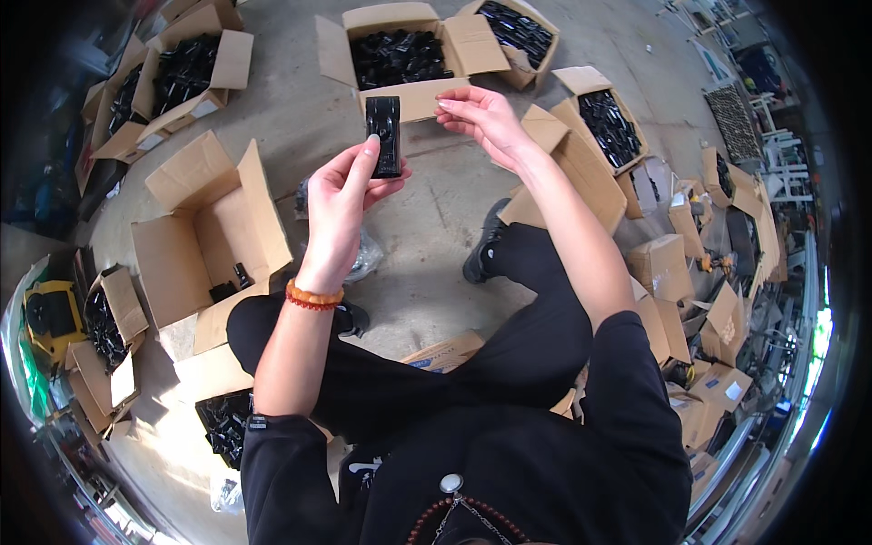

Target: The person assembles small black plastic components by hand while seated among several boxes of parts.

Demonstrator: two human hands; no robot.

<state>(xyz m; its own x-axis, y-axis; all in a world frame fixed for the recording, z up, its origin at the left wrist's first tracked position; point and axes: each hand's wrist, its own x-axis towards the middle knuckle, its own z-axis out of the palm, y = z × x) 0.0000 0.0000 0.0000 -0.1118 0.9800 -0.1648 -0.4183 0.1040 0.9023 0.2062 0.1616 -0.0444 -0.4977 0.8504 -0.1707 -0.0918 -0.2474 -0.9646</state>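
Note:
In my left hand is a glossy black rectangular part, held upright between thumb and fingers. It looks like moulded plastic with rounded hollows on its face; its exact kind does not show. My right hand is raised just to the right of it, apart from it, with thumb and fingertips pinched together. Whatever is between those fingertips, if anything, is too small to make out. Beyond both hands stands an open cardboard box full of similar black parts. Left of my left hand, a larger open carton has a few black pieces at its bottom.
More open boxes of black parts stand around me: one box far left, another far right, and a small box at left beside a yellow object. Cartons crowd the right side. Clear plastic bags lie on the concrete floor.

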